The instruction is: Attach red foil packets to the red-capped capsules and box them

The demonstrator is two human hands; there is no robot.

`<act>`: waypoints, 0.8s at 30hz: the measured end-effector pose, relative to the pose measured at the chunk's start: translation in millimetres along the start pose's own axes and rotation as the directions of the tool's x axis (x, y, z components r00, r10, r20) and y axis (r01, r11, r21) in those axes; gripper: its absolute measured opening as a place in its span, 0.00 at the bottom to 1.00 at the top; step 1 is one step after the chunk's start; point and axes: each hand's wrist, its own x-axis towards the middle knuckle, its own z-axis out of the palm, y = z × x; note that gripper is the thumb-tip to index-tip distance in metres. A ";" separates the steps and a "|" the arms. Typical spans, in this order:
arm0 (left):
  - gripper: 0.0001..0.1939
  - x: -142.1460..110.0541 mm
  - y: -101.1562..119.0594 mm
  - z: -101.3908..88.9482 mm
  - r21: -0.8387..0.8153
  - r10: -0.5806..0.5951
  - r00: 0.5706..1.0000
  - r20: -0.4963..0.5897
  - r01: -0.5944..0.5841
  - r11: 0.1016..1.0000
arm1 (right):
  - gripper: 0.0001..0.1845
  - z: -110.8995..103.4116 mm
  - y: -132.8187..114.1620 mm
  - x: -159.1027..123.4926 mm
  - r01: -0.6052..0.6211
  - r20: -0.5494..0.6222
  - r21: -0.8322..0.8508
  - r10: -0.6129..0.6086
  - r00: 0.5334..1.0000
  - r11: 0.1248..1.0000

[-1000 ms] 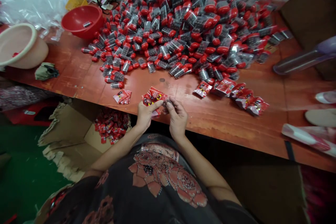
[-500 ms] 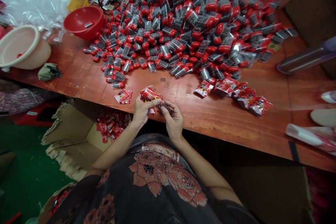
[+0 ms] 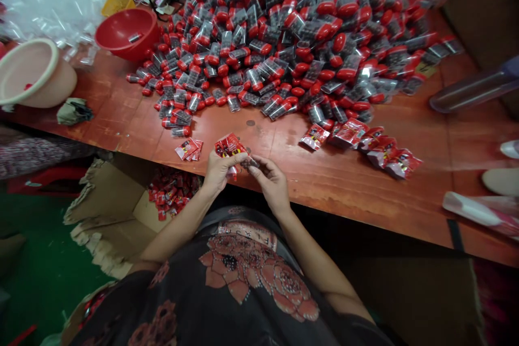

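Note:
My left hand [image 3: 219, 170] is closed on a red printed packet [image 3: 229, 145], held over the table's front edge with the thumb across its lower part. At the packet's right end, my right hand [image 3: 272, 181] pinches a small dark, clear-walled tube [image 3: 248, 162], mostly covered by the fingers. Whether the tube is partly inside the packet I cannot tell. Left of my hands lie a few flat red packets [image 3: 188, 149]. Behind them a large heap of clear tubes with red caps and dark contents [image 3: 259, 65] covers the table.
Filled red packets [image 3: 381, 150] lie in a row to the right on the wooden table [image 3: 324, 189]. A red bowl [image 3: 126, 32] and a white tub [image 3: 34, 73] stand at the left. Below, a torn cardboard box [image 3: 105, 200] holds red packets. A clear cylinder [image 3: 470, 89] lies far right.
My right hand has drawn slightly to the right and down, its fingers less curled. The packet in my left hand has turned its printed face more toward me.

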 end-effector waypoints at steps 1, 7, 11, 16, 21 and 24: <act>0.13 -1.0 -3.5 1.3 -0.003 -0.030 1.000 0.008 0.030 1.000 | 0.16 0.0 1.0 0.6 -0.009 -0.015 0.019 0.009 1.000 1.000; 0.20 -3.7 -15.7 4.3 -0.023 -0.224 0.974 0.035 0.225 0.974 | 0.22 -0.8 7.9 6.3 -0.083 -0.080 0.162 0.097 0.992 0.983; 0.20 7.6 -10.5 -9.7 -0.048 -0.354 0.935 -0.034 0.352 0.935 | 0.21 -19.7 12.1 15.6 -0.112 -0.087 0.101 0.121 0.989 0.989; 0.13 14.7 -5.2 -23.9 -0.196 -0.402 0.910 0.104 0.415 0.888 | 0.20 -49.1 16.0 23.7 -0.129 -0.214 -0.013 0.123 0.969 0.992; 0.14 13.0 -8.5 -24.9 -0.233 -0.431 0.893 0.132 0.450 0.862 | 0.21 -71.9 18.5 27.0 -0.168 -0.336 -0.149 0.110 0.936 0.974; 0.15 13.3 -10.3 -23.3 -0.229 -0.418 0.897 0.143 0.441 0.868 | 0.21 -81.8 17.7 28.6 -0.212 -0.355 -0.246 0.115 0.928 0.946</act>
